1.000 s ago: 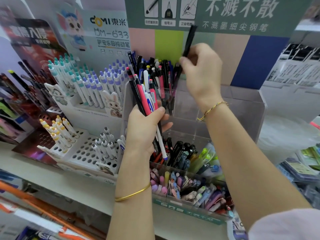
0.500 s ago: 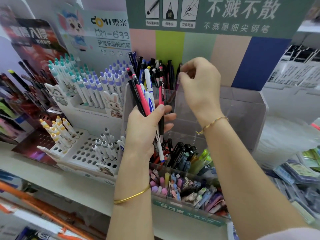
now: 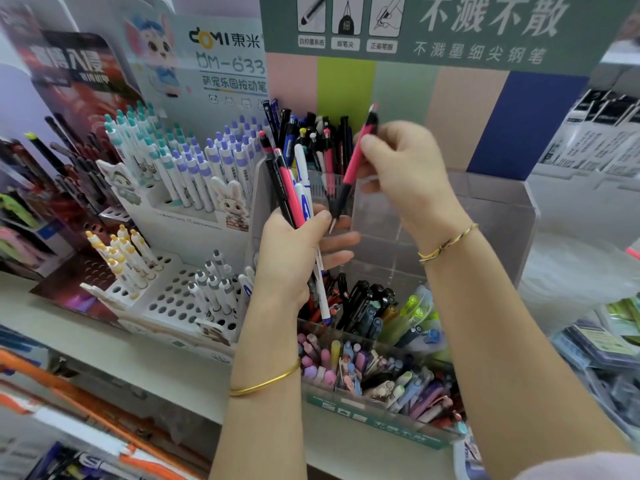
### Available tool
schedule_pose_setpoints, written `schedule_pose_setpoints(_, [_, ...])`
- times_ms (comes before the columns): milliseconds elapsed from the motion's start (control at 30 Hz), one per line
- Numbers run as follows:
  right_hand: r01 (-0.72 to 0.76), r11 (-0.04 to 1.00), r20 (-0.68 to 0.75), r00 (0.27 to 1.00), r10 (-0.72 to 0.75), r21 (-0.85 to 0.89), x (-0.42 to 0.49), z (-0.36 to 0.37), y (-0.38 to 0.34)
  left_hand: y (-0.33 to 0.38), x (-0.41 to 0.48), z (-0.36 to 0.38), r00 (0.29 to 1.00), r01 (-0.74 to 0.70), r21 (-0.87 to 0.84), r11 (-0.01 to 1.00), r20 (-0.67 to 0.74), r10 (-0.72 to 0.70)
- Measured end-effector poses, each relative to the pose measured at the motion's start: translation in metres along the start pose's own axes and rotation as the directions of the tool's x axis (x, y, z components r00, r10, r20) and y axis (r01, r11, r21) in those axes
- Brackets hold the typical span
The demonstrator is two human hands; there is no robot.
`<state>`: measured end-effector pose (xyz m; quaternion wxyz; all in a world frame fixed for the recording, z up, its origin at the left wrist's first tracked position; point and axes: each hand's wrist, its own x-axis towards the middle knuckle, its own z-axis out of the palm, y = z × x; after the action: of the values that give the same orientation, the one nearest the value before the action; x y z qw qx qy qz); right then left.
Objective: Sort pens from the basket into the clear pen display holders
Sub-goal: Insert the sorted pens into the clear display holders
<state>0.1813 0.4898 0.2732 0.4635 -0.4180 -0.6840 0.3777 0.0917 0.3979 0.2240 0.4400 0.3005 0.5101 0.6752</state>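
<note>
Pink pen is now out of the bundle. Left hand grips that bundle; right hand pinches the pink pen mid-barrel, tip down, right by the holder. Light, stiff, slick plastic, so I'd keep pinching mid-barrel.

A pale shop shelf crowded with pen displays.
On it stand a dark red stand at the left, a white perforated stand beside it, then the clear pen display holder; flat packets lie at the right end.
</note>
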Motion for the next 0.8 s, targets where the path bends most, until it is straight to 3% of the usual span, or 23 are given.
schedule_pose_setpoints(133, [0.17, 0.985, -0.273, 0.947, -0.169, -0.02, 0.011, -0.007, -0.006, 0.0, 0.001, -0.002, 1.0, -0.022, 0.038, 0.999, -0.018, 0.023])
schedule_pose_setpoints(267, [0.321, 0.936, -0.314, 0.882, -0.352, -0.147, 0.014, -0.002, -0.005, 0.0, 0.003, 0.0, 0.997, -0.043, 0.034, 0.998, -0.055, 0.045])
schedule_pose_setpoints(433, [0.375, 0.894, -0.383, 0.81, -0.444, -0.244, 0.014, 0.006, -0.004, 0.002, 0.003, -0.002, 0.992, -0.051, 0.041, 0.998, -0.117, 0.055])
schedule_pose_setpoints(500, [0.367, 0.887, -0.338, 0.827, -0.45, -0.281, 0.014, 0.007, -0.003, 0.001, 0.005, -0.006, 0.984, -0.047, 0.034, 0.998, -0.169, 0.052])
schedule_pose_setpoints(600, [0.212, 0.873, -0.186, 0.929, -0.32, -0.44, 0.018, 0.011, 0.003, 0.0, 0.008, -0.01, 0.971, -0.032, 0.032, 0.999, -0.236, 0.039])
schedule_pose_setpoints(700, [0.09, 0.715, -0.093, 0.972, -0.213, -0.693, 0.02, 0.014, 0.008, 0.0, 0.008, -0.012, 0.963, -0.024, 0.017, 1.0, -0.27, 0.028])
schedule_pose_setpoints(800, [0.034, 0.62, -0.066, 0.988, -0.139, -0.784, 0.02, 0.016, 0.011, 0.001, 0.007, -0.014, 0.962, -0.032, 0.002, 1.0, -0.272, 0.031])
